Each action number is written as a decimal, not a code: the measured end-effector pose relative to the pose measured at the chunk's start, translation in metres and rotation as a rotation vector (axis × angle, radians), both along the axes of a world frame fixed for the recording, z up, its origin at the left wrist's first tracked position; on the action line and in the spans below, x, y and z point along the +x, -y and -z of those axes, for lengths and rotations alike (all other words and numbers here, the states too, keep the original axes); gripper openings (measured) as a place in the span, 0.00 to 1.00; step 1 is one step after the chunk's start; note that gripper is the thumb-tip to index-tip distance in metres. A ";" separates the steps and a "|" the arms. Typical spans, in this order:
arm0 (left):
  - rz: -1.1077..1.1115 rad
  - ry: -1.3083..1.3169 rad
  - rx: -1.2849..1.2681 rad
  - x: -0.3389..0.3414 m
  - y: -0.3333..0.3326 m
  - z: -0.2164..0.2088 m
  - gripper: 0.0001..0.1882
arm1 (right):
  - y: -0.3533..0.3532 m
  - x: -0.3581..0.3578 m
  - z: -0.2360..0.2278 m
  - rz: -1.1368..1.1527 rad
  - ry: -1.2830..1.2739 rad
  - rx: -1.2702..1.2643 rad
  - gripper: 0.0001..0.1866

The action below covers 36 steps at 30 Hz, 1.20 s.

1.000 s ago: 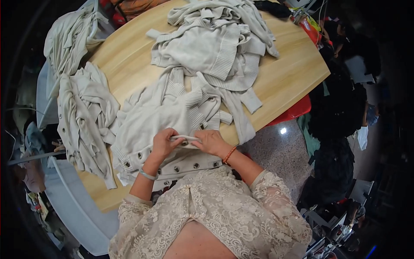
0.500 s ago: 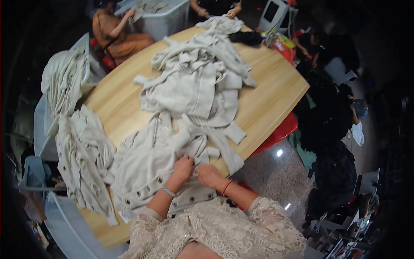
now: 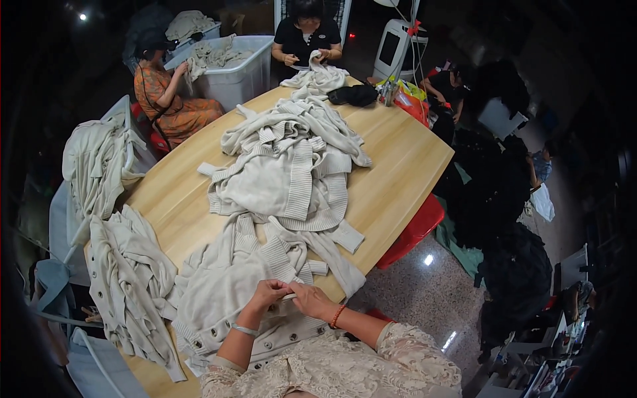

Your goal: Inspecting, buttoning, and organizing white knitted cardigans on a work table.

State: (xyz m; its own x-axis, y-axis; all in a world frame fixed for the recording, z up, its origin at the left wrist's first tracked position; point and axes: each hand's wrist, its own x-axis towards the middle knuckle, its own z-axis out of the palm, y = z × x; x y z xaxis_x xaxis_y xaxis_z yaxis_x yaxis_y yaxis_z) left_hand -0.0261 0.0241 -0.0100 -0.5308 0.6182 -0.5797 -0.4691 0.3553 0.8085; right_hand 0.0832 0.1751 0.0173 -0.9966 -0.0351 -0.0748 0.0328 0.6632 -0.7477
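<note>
A cream knitted cardigan with dark round buttons lies spread at the near edge of the table, against my body. Above its right part, my left hand and my right hand meet, fingertips pinched together. Between them shows a narrow pale strip that looks like an edge of the cardigan; the fingers hide most of it. A second buttoned cardigan hangs over the table's left edge. Farther up lies a pile of cream knitwear with ribbed hems.
The wooden table carries a black cloth bundle at its far end. Knitwear drapes over a bin on the left. Two people sit beyond, handling pale knits near a large white tub. A red stool stands under the right edge.
My view has tipped up, bringing more of the far people into sight. My hands have come closer together and now touch at the fingertips.
</note>
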 end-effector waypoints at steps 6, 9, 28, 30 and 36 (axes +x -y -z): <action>-0.096 0.087 0.099 0.005 0.007 -0.012 0.07 | 0.004 -0.002 -0.003 0.056 -0.206 -0.016 0.17; -0.080 0.107 0.081 0.005 0.011 -0.008 0.07 | 0.004 0.000 -0.003 -0.021 -0.169 0.067 0.17; 0.091 -0.572 0.076 0.032 0.034 -0.025 0.13 | -0.017 -0.018 -0.017 -0.179 0.218 -0.188 0.13; 0.063 -0.555 0.071 0.031 0.037 -0.023 0.13 | -0.015 -0.018 -0.013 -0.151 0.132 -0.152 0.13; 0.061 -0.457 0.111 0.027 0.041 -0.015 0.12 | -0.011 -0.026 0.000 -0.298 -0.097 -0.011 0.15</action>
State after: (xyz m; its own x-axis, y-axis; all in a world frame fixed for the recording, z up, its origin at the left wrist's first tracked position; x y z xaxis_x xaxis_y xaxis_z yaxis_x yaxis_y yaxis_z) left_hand 0.0010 -0.0164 0.0047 -0.6765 0.7014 -0.2242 -0.0375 0.2713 0.9618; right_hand 0.0573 0.1863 0.0177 -0.9447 -0.3271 0.0223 -0.2339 0.6248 -0.7449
